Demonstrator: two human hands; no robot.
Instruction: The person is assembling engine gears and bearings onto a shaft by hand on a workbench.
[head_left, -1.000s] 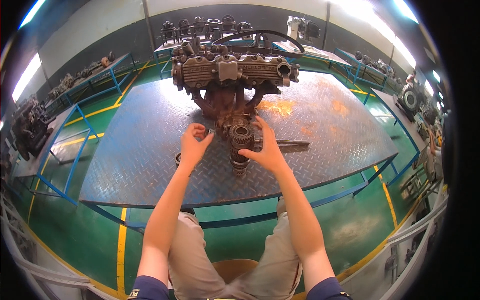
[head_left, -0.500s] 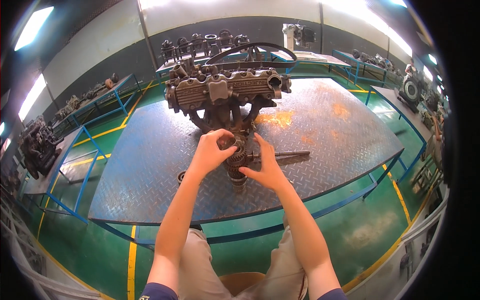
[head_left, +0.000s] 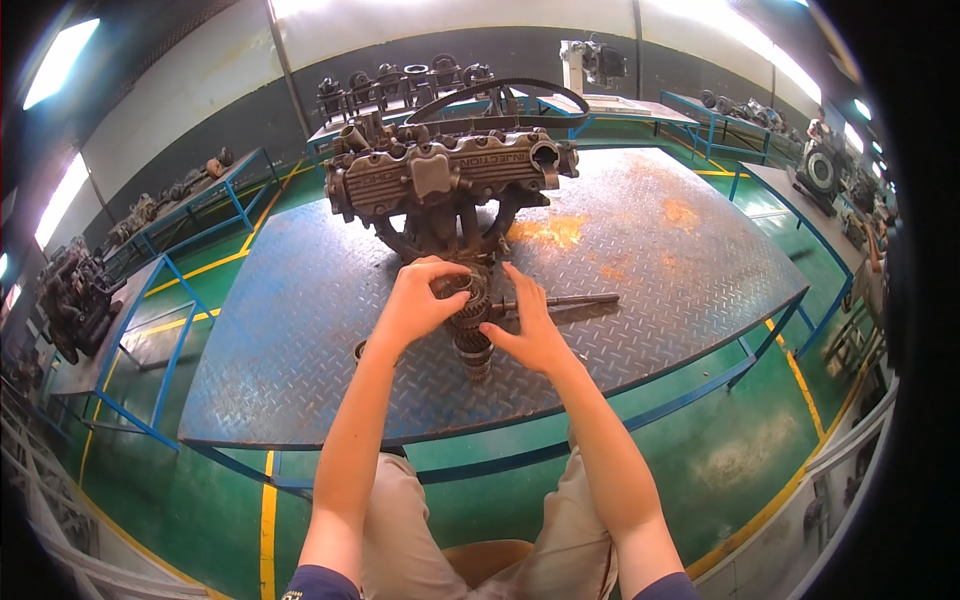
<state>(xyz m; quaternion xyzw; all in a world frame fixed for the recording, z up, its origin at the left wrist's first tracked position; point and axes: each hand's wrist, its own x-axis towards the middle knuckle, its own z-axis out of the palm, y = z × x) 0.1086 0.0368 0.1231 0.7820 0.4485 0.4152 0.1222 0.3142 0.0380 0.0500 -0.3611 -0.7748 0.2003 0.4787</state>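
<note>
A dark gear shaft [head_left: 472, 342] with several toothed gears stands on the metal tabletop in front of me. My left hand [head_left: 418, 300] is at the left of its upper end, thumb and forefinger curled round a thin metal ring [head_left: 456, 287]. My right hand [head_left: 530, 330] is on the other side, fingers apart and raised, the thumb tip at the gears; whether it touches them I cannot tell. Past the right hand, a long thin metal rod [head_left: 575, 301] reaches out to the right. Behind the shaft stands an engine cylinder head with a ribbed cover [head_left: 400, 183].
The diamond-plate table [head_left: 670, 270] has worn blue paint and rusty orange patches. A small round part [head_left: 361, 350] lies beside my left wrist. A black belt [head_left: 540, 85] loops above the engine. Other blue-framed benches [head_left: 200, 195] with machine parts stand around.
The whole view has shifted slightly. My right hand has drawn a little away from the gears, while the left keeps its curled grip on the ring.
</note>
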